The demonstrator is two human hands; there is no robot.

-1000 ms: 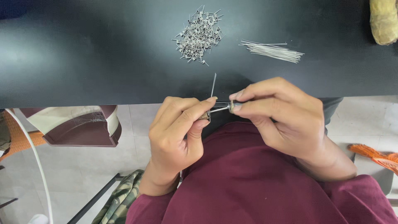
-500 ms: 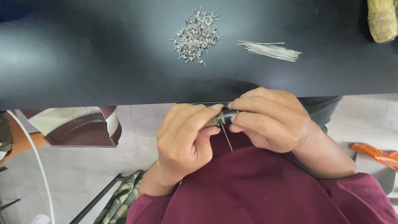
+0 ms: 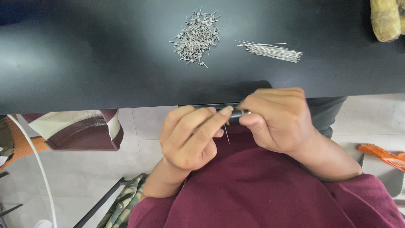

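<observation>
My left hand (image 3: 190, 137) and my right hand (image 3: 276, 120) meet just below the near edge of the black table (image 3: 84, 63). Between their fingertips sits a small dark rod-like tool (image 3: 234, 115), mostly hidden by the fingers. A thin metal wire (image 3: 227, 133) hangs down from the pinch point over my maroon shirt. Both hands pinch around the tool and wire; which finger holds which part is hidden. On the table beyond lie a heap of small coiled wire pieces (image 3: 196, 37) and a bundle of straight wires (image 3: 272, 50).
A yellowish object (image 3: 386, 19) sits at the table's far right corner. Below the table on the left are a maroon and cream seat (image 3: 80, 131), a white tube (image 3: 36, 164) and camouflage fabric (image 3: 124, 202). An orange item (image 3: 382, 154) lies on the tiled floor at right.
The wire end that stood upward a second ago now points down. My hands have closed together and rotated around the tool, with the right hand covering it more.
</observation>
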